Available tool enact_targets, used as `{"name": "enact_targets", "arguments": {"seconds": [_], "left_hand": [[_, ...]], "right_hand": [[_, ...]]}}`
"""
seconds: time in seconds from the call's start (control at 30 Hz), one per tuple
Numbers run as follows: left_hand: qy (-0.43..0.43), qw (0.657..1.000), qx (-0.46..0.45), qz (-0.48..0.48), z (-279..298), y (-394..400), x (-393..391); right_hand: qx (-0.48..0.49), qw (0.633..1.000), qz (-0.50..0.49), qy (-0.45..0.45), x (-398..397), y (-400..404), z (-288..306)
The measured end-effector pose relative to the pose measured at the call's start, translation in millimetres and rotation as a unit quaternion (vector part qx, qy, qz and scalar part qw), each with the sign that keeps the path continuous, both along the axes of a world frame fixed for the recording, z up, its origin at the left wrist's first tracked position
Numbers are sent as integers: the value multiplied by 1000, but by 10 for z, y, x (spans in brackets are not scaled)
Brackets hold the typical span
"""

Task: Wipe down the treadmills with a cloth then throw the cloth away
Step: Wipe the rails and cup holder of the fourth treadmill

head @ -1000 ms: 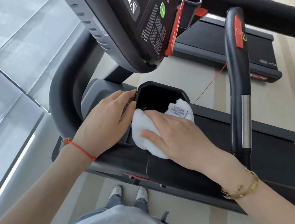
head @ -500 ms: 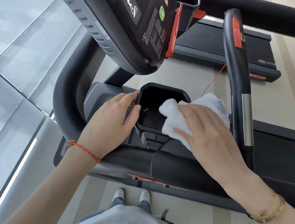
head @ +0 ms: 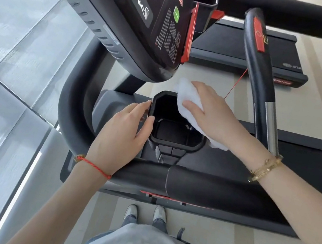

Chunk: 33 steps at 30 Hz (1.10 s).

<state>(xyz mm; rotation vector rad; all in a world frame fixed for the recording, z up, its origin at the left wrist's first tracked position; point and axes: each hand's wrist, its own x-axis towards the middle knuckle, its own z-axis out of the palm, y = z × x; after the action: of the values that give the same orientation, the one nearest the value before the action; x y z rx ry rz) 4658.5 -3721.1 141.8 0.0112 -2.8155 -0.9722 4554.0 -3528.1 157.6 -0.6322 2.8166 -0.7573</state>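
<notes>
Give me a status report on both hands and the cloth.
Left hand grips cup holder rim. Right hand presses white cloth on its far right edge. Nothing in the way.

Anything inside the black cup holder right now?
The cup holder looks empty down to its bare black floor. The white cloth under the right hand covers its far right rim.

Bright, even daylight from window (head: 10,37) at left; soft shadows; wide-angle bending at edges; slight overall softness.
</notes>
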Motion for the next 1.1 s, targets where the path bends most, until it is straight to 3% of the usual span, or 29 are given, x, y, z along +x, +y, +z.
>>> {"name": "enact_targets", "arguments": {"seconds": [0.2, 0.47, 0.6, 0.73, 0.93, 1.1], "left_hand": [[0, 1000, 0, 3, -3, 8, 3], [10, 1000, -1, 4, 7, 12, 5], [5, 1000, 4, 2, 10, 7, 12], [6, 1000, 1, 6, 8, 11, 11], [6, 1000, 3, 0, 11, 5, 8], [5, 1000, 6, -2, 26, 7, 16]], "right_hand": [[-4, 999, 39, -22, 157, 200, -38], [137, 961, 175, 162, -276, -366, 32], [104, 973, 141, 153, -218, -122, 7], [54, 994, 81, 40, -190, 209, 22], [120, 969, 171, 128, -327, -299, 34], [121, 972, 129, 155, -159, -142, 9]]}}
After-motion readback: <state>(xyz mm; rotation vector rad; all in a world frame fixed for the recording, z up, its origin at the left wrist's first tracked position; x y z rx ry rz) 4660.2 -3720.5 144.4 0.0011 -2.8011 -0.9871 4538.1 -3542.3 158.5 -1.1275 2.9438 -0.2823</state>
